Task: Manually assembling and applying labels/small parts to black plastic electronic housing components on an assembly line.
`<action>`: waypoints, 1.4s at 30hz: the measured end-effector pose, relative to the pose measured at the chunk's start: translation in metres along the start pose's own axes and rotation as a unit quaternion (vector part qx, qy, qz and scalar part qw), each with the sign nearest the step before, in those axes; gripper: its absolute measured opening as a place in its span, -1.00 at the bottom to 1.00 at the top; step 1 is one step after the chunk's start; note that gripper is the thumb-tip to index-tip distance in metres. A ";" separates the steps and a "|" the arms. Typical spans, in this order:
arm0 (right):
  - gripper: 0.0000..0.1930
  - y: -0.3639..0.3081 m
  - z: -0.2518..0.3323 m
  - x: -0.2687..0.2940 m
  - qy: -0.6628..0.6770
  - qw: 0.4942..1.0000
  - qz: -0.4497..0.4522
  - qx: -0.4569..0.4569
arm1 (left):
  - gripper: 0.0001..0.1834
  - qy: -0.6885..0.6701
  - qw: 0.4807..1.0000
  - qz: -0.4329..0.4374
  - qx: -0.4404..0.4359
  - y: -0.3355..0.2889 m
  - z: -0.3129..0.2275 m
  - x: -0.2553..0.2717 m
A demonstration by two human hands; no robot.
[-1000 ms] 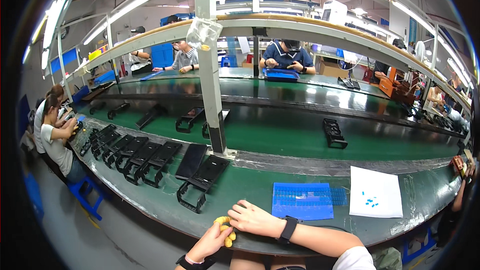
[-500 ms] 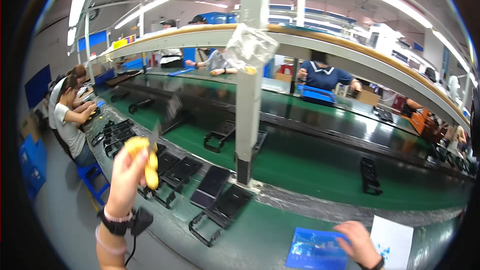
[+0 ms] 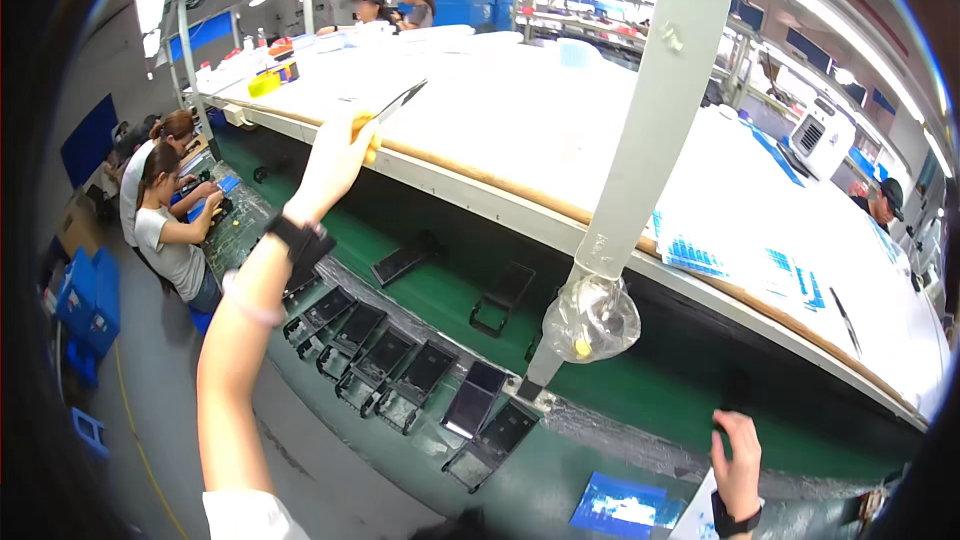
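My left hand [image 3: 345, 155] is raised at the height of the white shelf, fingers closed round a thin dark pointed tool [image 3: 402, 98] that looks like tweezers. Yellow covers show on its fingertips. My right hand [image 3: 738, 460] hovers low at the right with loosely curved fingers and nothing visible in them. Close to it lie a blue film sheet [image 3: 605, 502] and a white paper sheet [image 3: 697, 512], partly hidden by the wrist. Along the bench, several black frame-like parts [image 3: 422, 372] lie in a row, with a dark flat panel [image 3: 474, 398] among them.
A grey post [image 3: 650, 130] with a plastic bag [image 3: 592, 320] taped to it stands ahead. The shelf's wooden edge [image 3: 480, 172] crosses above the green conveyor [image 3: 440, 302], which carries more black parts. Seated co-workers [image 3: 170, 225] work at the left; a blue bin [image 3: 85, 300] stands behind them.
My left hand has risen with the tool from above the bench parts to the shelf edge. My right hand has lifted off the blue film. The view has tilted up, revealing the shelf top.
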State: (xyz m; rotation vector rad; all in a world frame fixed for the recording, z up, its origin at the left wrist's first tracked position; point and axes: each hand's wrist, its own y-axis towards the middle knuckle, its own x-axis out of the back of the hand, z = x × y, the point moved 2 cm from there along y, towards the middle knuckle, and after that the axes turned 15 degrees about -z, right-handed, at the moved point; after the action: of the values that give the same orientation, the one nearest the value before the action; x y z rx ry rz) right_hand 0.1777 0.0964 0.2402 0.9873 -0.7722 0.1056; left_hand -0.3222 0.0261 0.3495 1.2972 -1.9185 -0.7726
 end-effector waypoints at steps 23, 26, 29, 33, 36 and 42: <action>-0.73 0.115 -0.068 0.135 -0.268 0.949 -0.090 -0.137 | -0.71 0.235 0.954 0.135 -0.124 0.081 0.038 -0.108; -0.68 0.114 -0.110 0.132 -0.369 0.915 0.003 -0.163 | -0.76 0.287 0.935 0.103 -0.182 0.119 0.109 -0.087; -0.72 0.123 -0.118 0.109 -0.402 0.900 0.028 -0.164 | -0.65 0.373 0.910 0.044 -0.176 0.162 0.215 -0.043; -0.83 0.131 -0.126 0.087 -0.382 0.908 0.002 -0.170 | -0.42 0.419 0.904 0.043 -0.078 0.177 0.269 -0.027; -0.85 0.124 -0.123 0.101 -0.389 0.904 -0.012 -0.178 | -0.49 0.381 0.910 0.143 -0.074 0.158 0.255 -0.066; -0.81 0.129 -0.123 0.091 -0.362 0.911 -0.016 -0.194 | -0.64 0.302 0.924 0.216 -0.091 0.165 0.256 -0.049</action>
State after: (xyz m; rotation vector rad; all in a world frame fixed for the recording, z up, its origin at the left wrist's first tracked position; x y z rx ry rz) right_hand 0.2573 0.2429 0.3505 0.6407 -1.3929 -0.4571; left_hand -0.6025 0.1500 0.3176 0.8200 -1.4977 -0.2658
